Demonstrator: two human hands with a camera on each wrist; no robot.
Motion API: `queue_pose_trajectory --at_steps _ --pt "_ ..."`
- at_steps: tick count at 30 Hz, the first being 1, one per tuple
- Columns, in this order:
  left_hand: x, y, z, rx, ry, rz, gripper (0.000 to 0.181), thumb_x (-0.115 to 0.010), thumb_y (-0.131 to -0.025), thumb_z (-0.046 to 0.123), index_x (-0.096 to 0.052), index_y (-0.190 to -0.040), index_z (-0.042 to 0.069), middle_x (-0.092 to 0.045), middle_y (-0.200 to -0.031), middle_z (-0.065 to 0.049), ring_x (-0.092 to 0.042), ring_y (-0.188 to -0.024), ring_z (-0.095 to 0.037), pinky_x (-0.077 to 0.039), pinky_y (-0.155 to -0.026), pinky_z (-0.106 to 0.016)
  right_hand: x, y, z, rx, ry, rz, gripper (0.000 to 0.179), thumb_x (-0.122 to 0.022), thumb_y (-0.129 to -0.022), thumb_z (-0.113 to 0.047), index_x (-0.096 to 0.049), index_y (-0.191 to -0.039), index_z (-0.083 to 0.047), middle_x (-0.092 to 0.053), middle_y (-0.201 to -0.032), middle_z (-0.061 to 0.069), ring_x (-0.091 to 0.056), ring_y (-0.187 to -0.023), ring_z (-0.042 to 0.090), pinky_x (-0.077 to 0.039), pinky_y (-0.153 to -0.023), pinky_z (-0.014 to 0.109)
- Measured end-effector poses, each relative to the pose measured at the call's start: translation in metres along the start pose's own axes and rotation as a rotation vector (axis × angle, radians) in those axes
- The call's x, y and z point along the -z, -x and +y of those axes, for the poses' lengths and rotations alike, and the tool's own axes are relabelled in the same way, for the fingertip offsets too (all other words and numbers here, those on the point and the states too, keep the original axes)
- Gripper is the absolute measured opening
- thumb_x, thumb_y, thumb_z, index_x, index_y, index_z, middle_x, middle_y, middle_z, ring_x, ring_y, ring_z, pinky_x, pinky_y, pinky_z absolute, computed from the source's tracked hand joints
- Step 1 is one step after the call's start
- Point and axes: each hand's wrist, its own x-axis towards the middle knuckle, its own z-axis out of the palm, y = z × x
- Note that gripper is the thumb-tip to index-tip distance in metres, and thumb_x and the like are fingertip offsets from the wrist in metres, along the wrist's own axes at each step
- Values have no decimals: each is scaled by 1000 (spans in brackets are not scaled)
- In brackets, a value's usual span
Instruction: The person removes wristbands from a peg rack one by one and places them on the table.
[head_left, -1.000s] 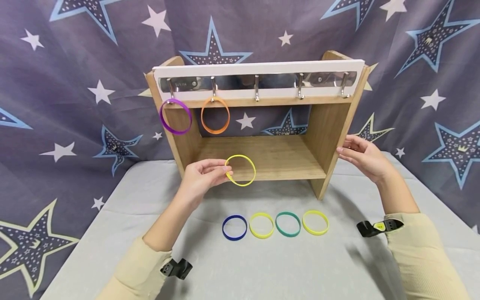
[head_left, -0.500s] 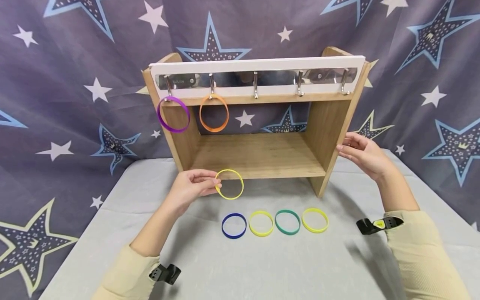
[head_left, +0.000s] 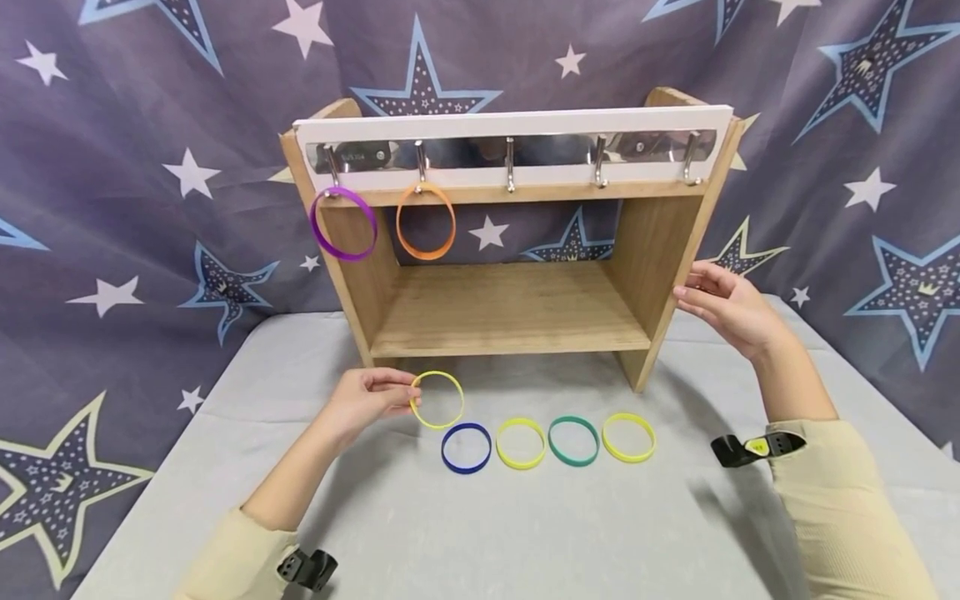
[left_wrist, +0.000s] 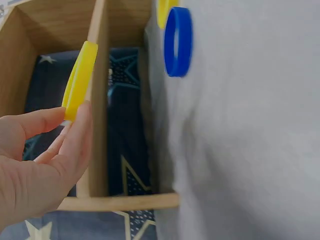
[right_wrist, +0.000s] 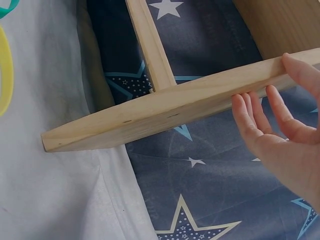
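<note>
My left hand [head_left: 371, 404] pinches a yellow silicone wristband [head_left: 437, 427] between thumb and fingers, in front of the shelf's lower left corner. In the left wrist view that yellow wristband [left_wrist: 80, 82] stands on edge at the fingertips. A blue wristband [head_left: 467, 472] lies on the table just right of it. My right hand [head_left: 731, 308] holds the right side panel of the wooden shelf [head_left: 510, 308]; in the right wrist view the thumb rests on the panel's edge [right_wrist: 165, 100] and the fingers lie against its outer face.
A yellow [head_left: 521, 467], a green [head_left: 573, 463] and another yellow wristband [head_left: 628, 459] continue the row on the grey tablecloth [head_left: 510, 533]. A metal hook rail [head_left: 465, 154] spans the shelf top; purple [head_left: 345, 254] and orange wristbands [head_left: 426, 256] hang from its two left hooks.
My left hand has moved down and to the left with the yellow wristband, from before the shelf board to near the blue wristband. My right hand stays at the side panel.
</note>
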Motion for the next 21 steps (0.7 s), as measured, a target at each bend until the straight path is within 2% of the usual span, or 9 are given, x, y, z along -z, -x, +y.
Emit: queue_pose_trajectory --at_steps 4,10,21 --pt "5 4 -8 46 -3 11 33 -60 -89 -1 -54 -115 -21 -72 -79 4 -69 -77 -4 -62 -77 -23 0 0 0 -2 -7 0 25 -56 -93 3 -58 -110 -15 -60 -104 -5 -61 -94 4 -56 -85 14" --pt "13 6 -21 117 -13 20 38 -60 -88 -3 -49 -119 -24 -72 -82 -3 -69 -75 -7 -62 -74 -21 1 -2 -1 15 -21 -8 26 -54 -93 5 -59 -110 -15 -61 -103 -5 -61 -94 4 -56 -84 14" --pt "21 10 -35 178 -70 -14 37 -60 -88 -3 -50 -116 -25 -71 -80 -2 -68 -73 -7 -62 -71 -20 2 -1 1 6 -28 5 27 -54 -93 6 -60 -109 -16 -61 -103 -6 -62 -94 4 -56 -84 14"
